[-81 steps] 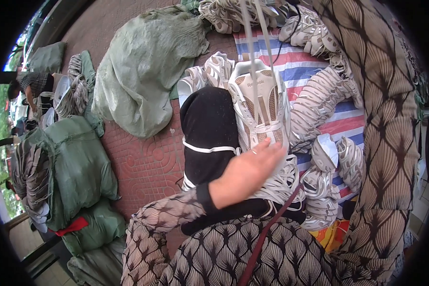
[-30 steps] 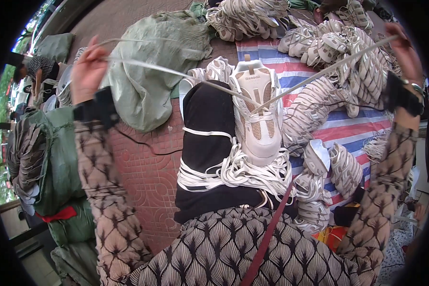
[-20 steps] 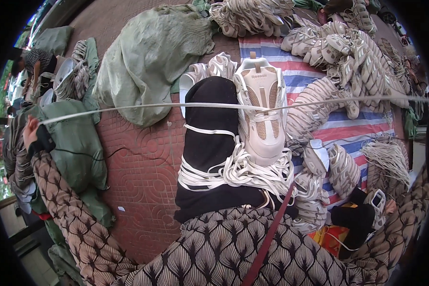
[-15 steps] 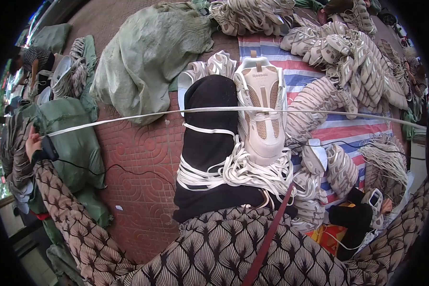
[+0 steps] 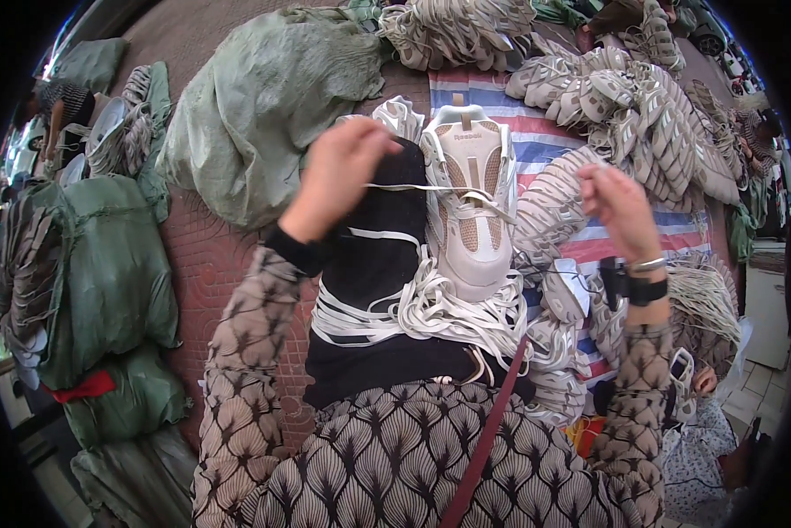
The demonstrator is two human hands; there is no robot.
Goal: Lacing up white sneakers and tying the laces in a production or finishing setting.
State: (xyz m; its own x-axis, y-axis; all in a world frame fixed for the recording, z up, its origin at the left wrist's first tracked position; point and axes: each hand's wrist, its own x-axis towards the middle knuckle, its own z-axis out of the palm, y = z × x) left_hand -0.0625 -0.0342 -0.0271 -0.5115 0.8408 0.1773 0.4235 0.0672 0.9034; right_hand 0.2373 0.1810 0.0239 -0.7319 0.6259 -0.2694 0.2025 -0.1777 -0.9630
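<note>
While the left hand (image 5: pixel 338 172) pinches one end of a white lace (image 5: pixel 439 188) above frame centre, the right hand (image 5: pixel 620 207) at centre right is curled, though whether it grips the other end I cannot tell. Between them the lace crosses a beige sneaker (image 5: pixel 470 207) resting on the black lap cloth (image 5: pixel 373 255). Loose laces (image 5: pixel 439 312) pile just below; they could snag the strand. Sneaker heaps (image 5: pixel 642 114) fill the upper right.

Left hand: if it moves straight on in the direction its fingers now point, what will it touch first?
Most likely the beige shoe. The left hand pinches the white lace, with its fingers pointing right, toward that shoe close beside it. Depth is unclear from above, so it might pass just over the shoe.
</note>
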